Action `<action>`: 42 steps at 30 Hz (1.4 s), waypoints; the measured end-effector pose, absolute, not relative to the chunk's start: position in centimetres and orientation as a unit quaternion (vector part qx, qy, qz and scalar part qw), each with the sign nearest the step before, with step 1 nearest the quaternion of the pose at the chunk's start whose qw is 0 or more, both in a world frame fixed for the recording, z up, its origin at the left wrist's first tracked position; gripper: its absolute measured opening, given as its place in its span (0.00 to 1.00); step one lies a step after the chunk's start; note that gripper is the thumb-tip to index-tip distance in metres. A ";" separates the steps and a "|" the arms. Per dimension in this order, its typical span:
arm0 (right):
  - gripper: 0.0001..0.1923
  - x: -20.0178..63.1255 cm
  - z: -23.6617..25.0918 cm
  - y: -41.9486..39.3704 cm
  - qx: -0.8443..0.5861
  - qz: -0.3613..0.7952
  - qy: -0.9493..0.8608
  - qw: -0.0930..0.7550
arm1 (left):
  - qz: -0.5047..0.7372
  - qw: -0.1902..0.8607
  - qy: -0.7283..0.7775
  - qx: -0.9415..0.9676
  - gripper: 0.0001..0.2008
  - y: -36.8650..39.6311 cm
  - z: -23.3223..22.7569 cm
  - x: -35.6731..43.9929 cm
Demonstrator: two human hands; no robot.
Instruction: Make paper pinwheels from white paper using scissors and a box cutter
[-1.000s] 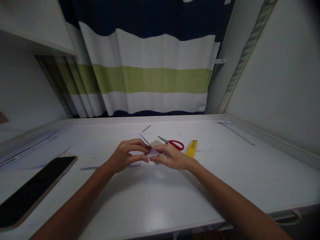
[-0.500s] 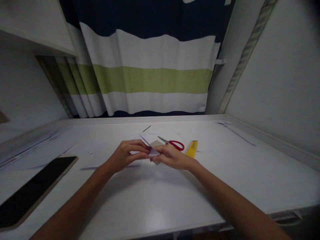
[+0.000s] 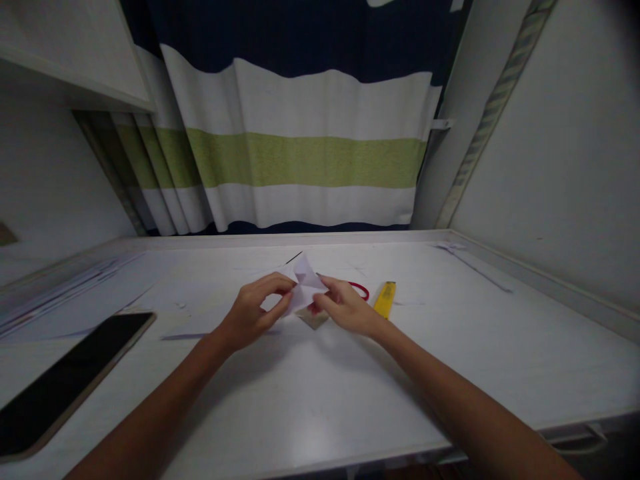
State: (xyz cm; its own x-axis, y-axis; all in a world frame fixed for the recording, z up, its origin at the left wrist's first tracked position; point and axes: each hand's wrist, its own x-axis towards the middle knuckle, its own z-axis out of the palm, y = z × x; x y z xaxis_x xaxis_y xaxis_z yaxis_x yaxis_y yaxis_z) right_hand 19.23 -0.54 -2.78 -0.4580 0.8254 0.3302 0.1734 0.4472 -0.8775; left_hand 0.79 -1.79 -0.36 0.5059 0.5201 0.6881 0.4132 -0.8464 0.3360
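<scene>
Just above the centre of the frame, both hands hold a small folded piece of white paper (image 3: 304, 287) lifted a little off the worktop (image 3: 320, 393). The left hand (image 3: 253, 310) pinches its left edge between thumb and forefinger; the right hand (image 3: 345, 308) pinches the right corner the same way, so each grip is closed narrowly on the paper. Held from both sides like this, the sheet stands tilted with one pointed flap up, its creases turned toward the camera.

Directly under the paper, a small brown square of card (image 3: 313, 318) lies flat on the worktop. Right of the right hand, the red handle of a pair of scissors (image 3: 361, 291) shows, mostly hidden by the fingers, and a yellow utility knife (image 3: 385, 299) lies just beyond it, near the hand but apart from it. A dark phone (image 3: 65, 377) lies well apart at the lower left, close to the front edge.

Open worktop spreads in front of the hands toward the lower edge of the frame and to the right, up to the wall (image 3: 565, 153). A striped curtain (image 3: 300, 153) closes the back.
</scene>
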 end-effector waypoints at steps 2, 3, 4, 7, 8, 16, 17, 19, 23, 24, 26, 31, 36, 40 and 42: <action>0.08 19.1 -2.7 -0.3 -0.337 0.435 -0.706 0.447 | 0.449 0.082 0.300 0.838 0.04 -1.9 -0.4 0.9; 0.08 19.1 -2.6 -0.2 -0.331 0.458 -0.688 0.455 | 0.466 0.108 0.318 0.819 0.04 -1.9 -0.4 1.0; 0.08 19.0 -2.6 -0.2 -0.323 0.482 -0.674 0.458 | 0.485 0.141 0.336 0.795 0.04 -2.0 -0.4 1.1; 0.11 18.7 -2.5 -0.6 -0.306 0.532 -0.641 0.461 | 0.549 0.247 0.383 0.701 0.05 -1.9 -0.6 1.5; 0.14 18.5 -2.5 -0.7 -0.305 0.539 -0.632 0.466 | 0.567 0.272 0.392 0.672 0.06 -1.8 -0.7 1.6; 0.25 17.9 -2.4 -1.6 -0.271 0.560 -0.605 0.497 | 0.578 0.358 0.412 0.607 0.12 -1.3 -1.2 2.1; 0.25 17.9 -2.5 -1.6 -0.272 0.554 -0.609 0.499 | 0.564 0.368 0.406 0.618 0.11 -1.4 -1.3 2.1; 0.26 17.9 -2.6 -1.4 -0.275 0.541 -0.620 0.497 | 0.536 0.381 0.397 0.641 0.13 -1.6 -1.3 2.3; 0.25 19.1 -2.7 -0.2 -0.315 0.475 -0.669 0.477 | 0.497 0.361 0.423 0.666 0.22 -1.8 -1.1 2.3; 0.22 19.8 -2.6 0.3 -0.344 0.426 -0.691 0.471 | 0.493 0.351 0.434 0.668 0.23 -1.7 -1.0 2.2; 0.14 21.6 -2.4 1.2 -0.430 0.286 -0.733 0.443 | 0.491 0.327 0.450 0.671 0.24 -1.5 -0.8 1.9; 0.13 25.0 -3.1 2.6 -0.606 0.047 -0.770 0.194 | 0.485 0.286 0.465 0.683 0.23 -0.9 -0.3 0.8; 0.12 24.4 -4.3 2.6 -0.621 0.043 -0.775 0.110 | 0.483 0.307 0.451 0.685 0.24 -0.7 0.0 0.5; 0.09 24.1 -4.3 2.5 -0.627 0.043 -0.770 0.111 | 0.475 0.337 0.438 0.684 0.26 -0.7 0.3 0.3; 0.09 24.2 -4.2 2.5 -0.632 0.049 -0.764 0.119 | 0.480 0.339 0.439 0.680 0.27 -0.6 0.4 0.0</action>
State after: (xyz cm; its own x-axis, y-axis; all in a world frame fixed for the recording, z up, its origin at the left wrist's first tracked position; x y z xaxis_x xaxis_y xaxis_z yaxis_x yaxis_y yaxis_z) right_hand 24.19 2.51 -4.16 -0.1721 0.9777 0.1205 0.9543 0.1958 -0.2259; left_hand 0.05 -0.60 0.41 0.1547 0.9221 0.3548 0.2703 -0.3849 0.8825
